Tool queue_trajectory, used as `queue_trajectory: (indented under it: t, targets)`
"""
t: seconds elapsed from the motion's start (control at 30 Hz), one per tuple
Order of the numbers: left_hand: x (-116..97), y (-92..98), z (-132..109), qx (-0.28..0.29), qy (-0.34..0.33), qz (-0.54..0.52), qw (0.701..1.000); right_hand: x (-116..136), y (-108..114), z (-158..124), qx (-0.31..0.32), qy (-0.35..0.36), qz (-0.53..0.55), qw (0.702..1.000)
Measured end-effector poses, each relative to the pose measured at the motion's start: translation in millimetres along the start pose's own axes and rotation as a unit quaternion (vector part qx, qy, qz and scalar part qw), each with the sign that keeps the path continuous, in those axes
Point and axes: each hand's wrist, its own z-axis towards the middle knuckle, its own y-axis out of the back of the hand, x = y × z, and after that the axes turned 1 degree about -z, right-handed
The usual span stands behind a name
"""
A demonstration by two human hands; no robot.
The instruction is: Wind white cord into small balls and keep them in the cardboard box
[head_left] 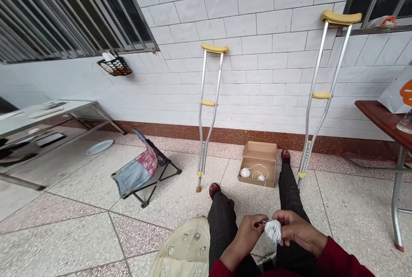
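A small ball of white yarn [273,231] is held over my lap, between my two hands. My right hand [298,230] grips it from the right side with thumb and fingers. On its left, my left hand [249,234] pinches a strand of yarn close to the ball. Between my feet on the floor lies an open cardboard box [259,161]. Inside it are a larger ball of white yarn [245,172] and a smaller yarn ball [261,178], with a loose strand looping between them and over the front edge.
Two crutches [212,49] [322,95] lean on the tiled wall. A folding stool [135,176] stands to the left, with a round plastic stool [180,251] beside my leg. A red-topped table [380,118] is at right, a low glass table [77,106] at far left.
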Motion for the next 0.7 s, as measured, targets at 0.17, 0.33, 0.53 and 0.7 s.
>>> queue_trajectory:
  t: [0.17,0.33,0.53,0.7]
  targets:
    - [16,-0.2,2,-0.016,0.041,-0.221,0.974,21,-2,4,-0.031,0.041,0.097,0.994]
    - [19,-0.1,3,-0.042,0.061,-0.29,0.954,28,-17,4,-0.017,0.055,0.086,0.995]
    - [30,7.5,10,-0.13,0.063,-0.212,0.967,51,-15,1,-0.054,0.081,0.047,0.994]
    - [-1,26.8,19,-0.138,-0.021,-0.161,0.977,56,-10,5,-0.068,0.064,-0.025,0.995]
